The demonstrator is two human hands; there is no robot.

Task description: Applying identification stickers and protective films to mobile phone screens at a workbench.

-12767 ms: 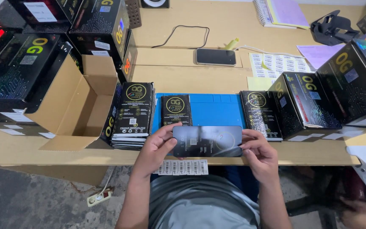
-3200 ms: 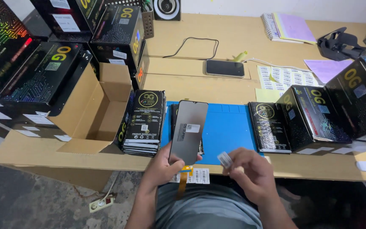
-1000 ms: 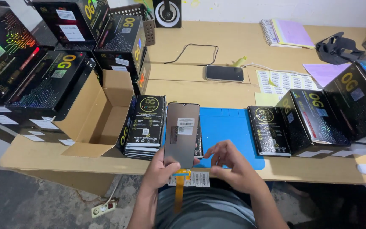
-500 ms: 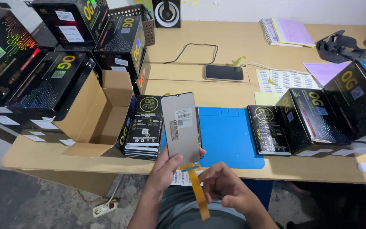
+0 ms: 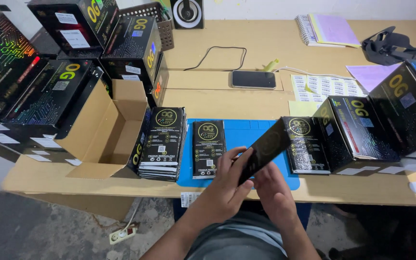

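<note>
Left hand point(image 5: 228, 180) closed around the lower end of a thin black phone screen panel point(image 5: 265, 149), fingers point(image 5: 231, 159) curled over its near edge. Right hand point(image 5: 271, 188) tucked just under the same panel at about five o'clock from the left hand, touching its underside; whether gripping or only steadying, impossible to tell. Panel tilted, running from the hands up toward one o'clock, dark face up, held above the near edge of the blue mat point(image 5: 246, 132).

On the mat, at eleven o'clock from the hands, a single flat black box point(image 5: 208, 149) lying face up. Just beside it at nine o'clock, off the mat, a stack of the same flat black boxes point(image 5: 163, 143). Further out at nine o'clock, an open cardboard carton point(image 5: 106, 130) with flaps spread, leaning against larger black cartons point(image 5: 49, 91) piled toward ten o'clock.

At two o'clock from the hands, another flat black box point(image 5: 305, 143) at the mat's right edge, touching a big black carton point(image 5: 357, 134); a second big carton point(image 5: 408, 110) beyond it at three o'clock.

Toward twelve o'clock on the wooden table point(image 5: 208, 103), a dark phone point(image 5: 253, 79) lying flat, a black cable point(image 5: 217, 53) looping behind it. Sheets of small labels point(image 5: 326, 86) at one o'clock, a notebook point(image 5: 326, 29) well behind them.
</note>
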